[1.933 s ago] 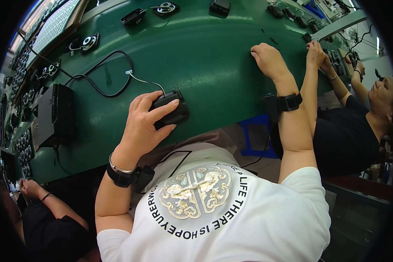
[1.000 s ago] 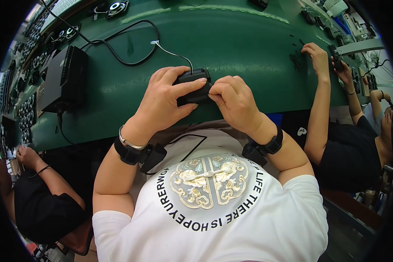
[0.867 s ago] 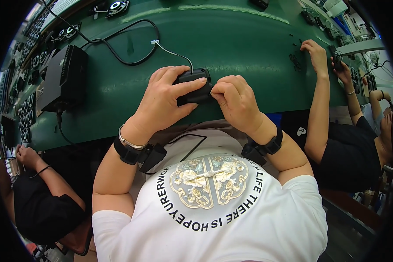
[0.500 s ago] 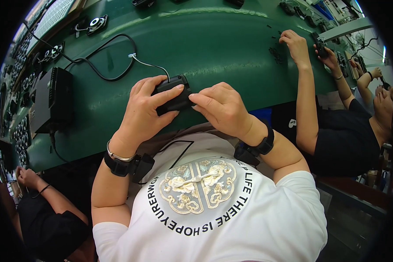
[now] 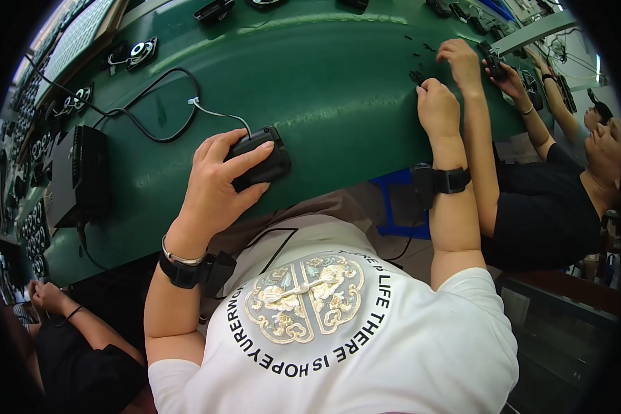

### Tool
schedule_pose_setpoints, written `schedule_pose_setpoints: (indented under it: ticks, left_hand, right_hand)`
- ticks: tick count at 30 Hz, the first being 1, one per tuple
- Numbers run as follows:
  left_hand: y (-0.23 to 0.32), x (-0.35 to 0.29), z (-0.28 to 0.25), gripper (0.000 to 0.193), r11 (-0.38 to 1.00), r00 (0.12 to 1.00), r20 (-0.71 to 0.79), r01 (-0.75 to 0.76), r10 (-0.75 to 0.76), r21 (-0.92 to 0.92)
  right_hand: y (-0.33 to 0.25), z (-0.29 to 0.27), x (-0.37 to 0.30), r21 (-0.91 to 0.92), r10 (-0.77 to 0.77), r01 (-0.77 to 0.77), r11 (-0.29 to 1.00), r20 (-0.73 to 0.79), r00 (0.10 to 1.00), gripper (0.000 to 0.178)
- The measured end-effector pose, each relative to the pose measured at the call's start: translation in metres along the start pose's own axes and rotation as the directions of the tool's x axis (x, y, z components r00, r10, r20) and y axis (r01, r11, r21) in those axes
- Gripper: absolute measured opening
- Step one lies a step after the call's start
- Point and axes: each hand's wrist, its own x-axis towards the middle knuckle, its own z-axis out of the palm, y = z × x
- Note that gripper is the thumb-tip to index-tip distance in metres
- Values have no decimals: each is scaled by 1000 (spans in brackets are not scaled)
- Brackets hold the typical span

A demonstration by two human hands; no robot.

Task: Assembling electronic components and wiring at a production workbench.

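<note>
My left hand (image 5: 217, 172) is closed round a flat black plastic housing (image 5: 276, 157) lying on the green table, its fingers over the top and left side. A thin grey cable (image 5: 221, 114) runs out of the housing's far edge. Stretched far to the right, my right hand (image 5: 439, 110) has its fingertips pinched together at a small heap of tiny black parts (image 5: 415, 76). Whatever sits between those fingertips is too small to make out. Right beside it, a co-worker's hand (image 5: 461, 63) reaches toward the same scattered parts.
A black box-shaped power unit (image 5: 83, 176) stands at the left, with a looped black cable (image 5: 186, 127) across the table (image 5: 324, 124). Loose speakers (image 5: 141, 52) lie at the far left. The co-worker's other hand (image 5: 509, 83) holds a black device. Another person's hand (image 5: 48, 297) is at lower left.
My right hand has left the housing and moved far right to the tiny black parts. My left hand keeps hold of the housing.
</note>
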Motion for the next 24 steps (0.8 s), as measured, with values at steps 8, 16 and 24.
schedule_pose_setpoints:
  ticks: [8,16,24]
  left_hand:
    - [0,2,1,60,999,999,-15,-39,39,-31]
    - [-7,-4,-2,58,1000,1000,-7,6,-6,-2]
    - [-13,0,-2,57,999,999,12,-42,41,13]
  right_hand:
    - [13,-2,17,-26,10,-8,1000,71,997,18]
    - [-59,-41,-15,857,-209,-252,449,375,903,13]
    - [-177,-37,-90,952,-705,239,189,-39,709,11]
